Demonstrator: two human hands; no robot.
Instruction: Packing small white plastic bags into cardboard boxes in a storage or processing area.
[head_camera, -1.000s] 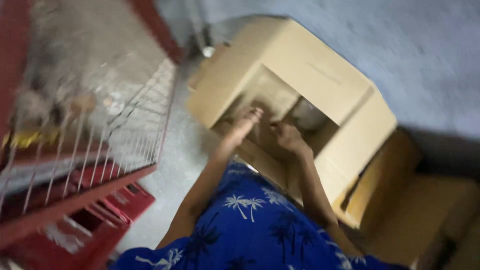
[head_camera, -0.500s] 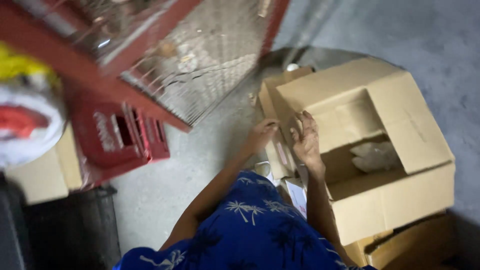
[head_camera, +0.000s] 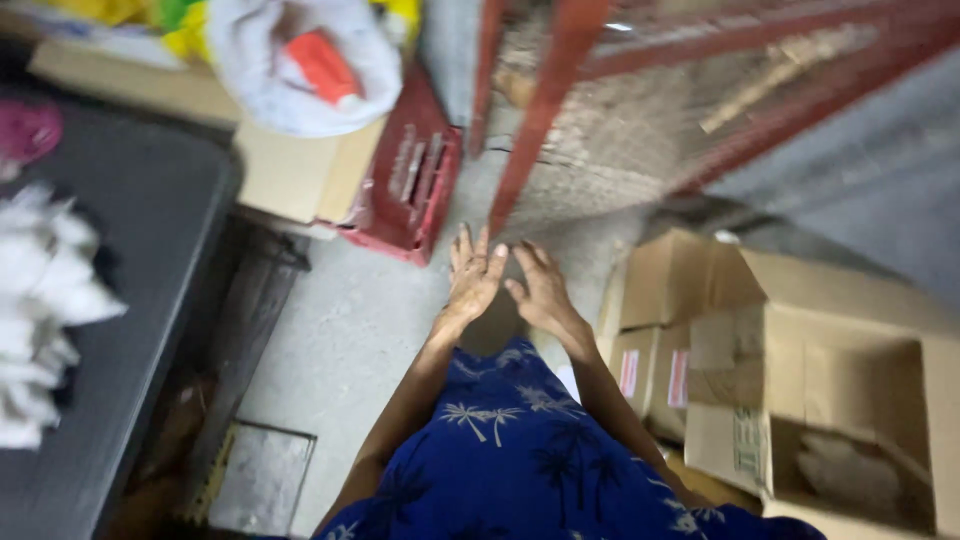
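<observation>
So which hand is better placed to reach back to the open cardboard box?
Probably the right hand: it is on the side of the open cardboard box, which sits low and to the right. The left hand lies farther off, nearer the red crate. Both hands are open, holding nothing.

grey concrete floor (head_camera: 350, 330), red wire-mesh rack (head_camera: 640, 110), dark table (head_camera: 130, 300), dim light.

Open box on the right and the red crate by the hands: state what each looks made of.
Open box: corrugated cardboard by the look, matte tan, with folded flaps and creased edges. Red crate: probably moulded plastic, with an even red colour and slotted, ribbed walls; motion blur leaves its finish unclear. Both hands, left hand and right hand, are empty, fingers spread.
</observation>
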